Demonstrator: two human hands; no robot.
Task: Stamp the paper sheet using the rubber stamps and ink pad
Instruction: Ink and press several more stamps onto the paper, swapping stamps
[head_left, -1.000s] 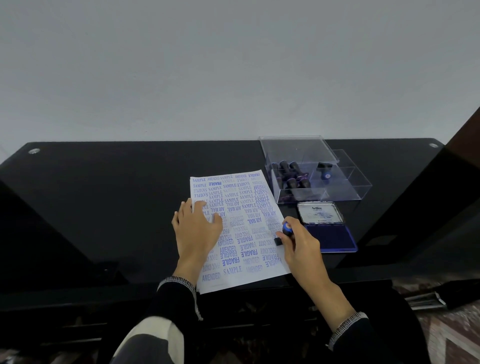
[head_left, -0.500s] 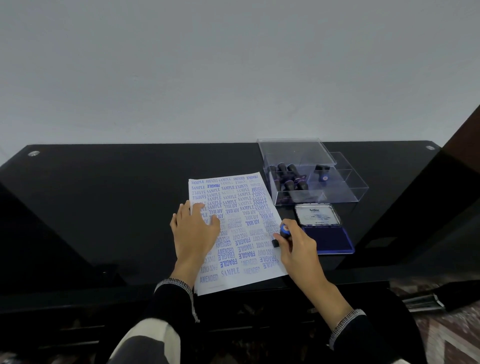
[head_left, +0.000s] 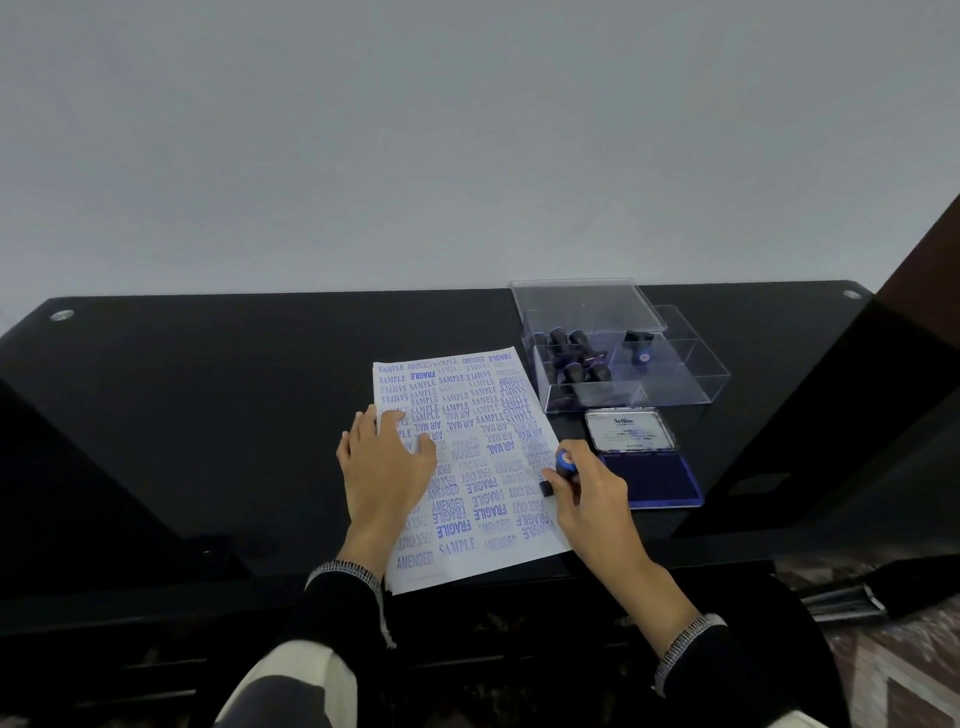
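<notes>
Right hand (head_left: 587, 499) hides stamp (head_left: 563, 462) base, probably on paper (head_left: 467, 467).

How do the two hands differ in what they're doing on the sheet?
The left hand lies flat with straight fingers on the paper sheet, while the right hand curls round a rubber stamp. The left hand sits at the sheet's left side, the right hand at its right edge. Both are over the sheet.

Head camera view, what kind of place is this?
Probably a home or office desk: a glossy black table against a plain wall, with a stamped paper sheet, an ink pad and a clear stamp box.
</notes>
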